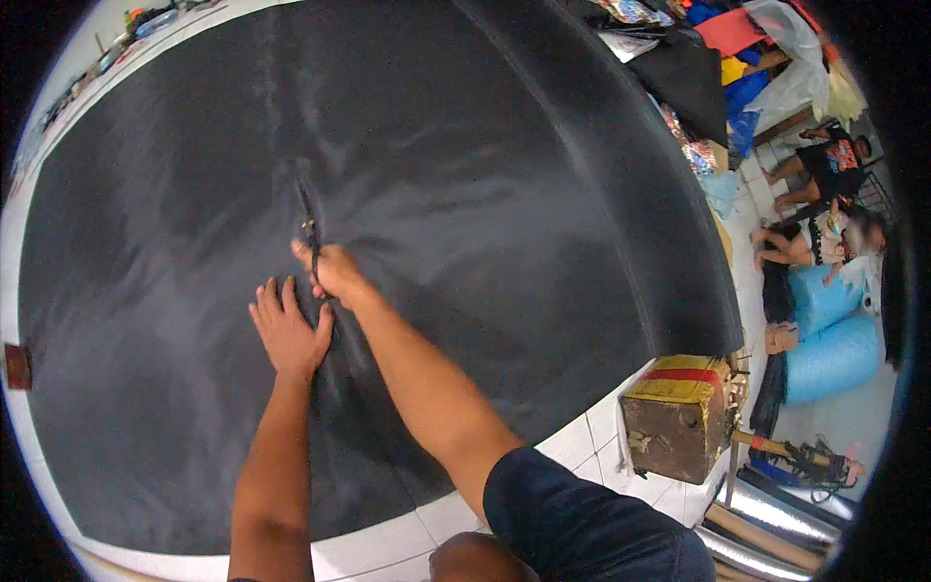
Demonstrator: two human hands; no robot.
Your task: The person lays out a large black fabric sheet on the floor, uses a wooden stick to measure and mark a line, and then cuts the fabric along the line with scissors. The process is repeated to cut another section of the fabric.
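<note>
A large sheet of black, slightly shiny material [465,223] is spread over the floor. My right hand [339,273] is closed round the handles of a pair of dark scissors [309,226], whose blades point away from me along a line in the sheet. Just to the left and nearer, my left hand [294,332] lies flat on the material with its fingers spread. Below the hands, a crease or cut edge runs back toward me; I cannot tell which. The scissor handles are partly hidden by my fingers.
A worn brown and yellow box [677,417] stands at the sheet's near right edge. Rolls of silvery material [781,514] lie at lower right. Blue rolls [836,359] and two seated people are at far right. Colourful scraps [742,73] are piled at back right. A brown block [17,367] sits at the left edge.
</note>
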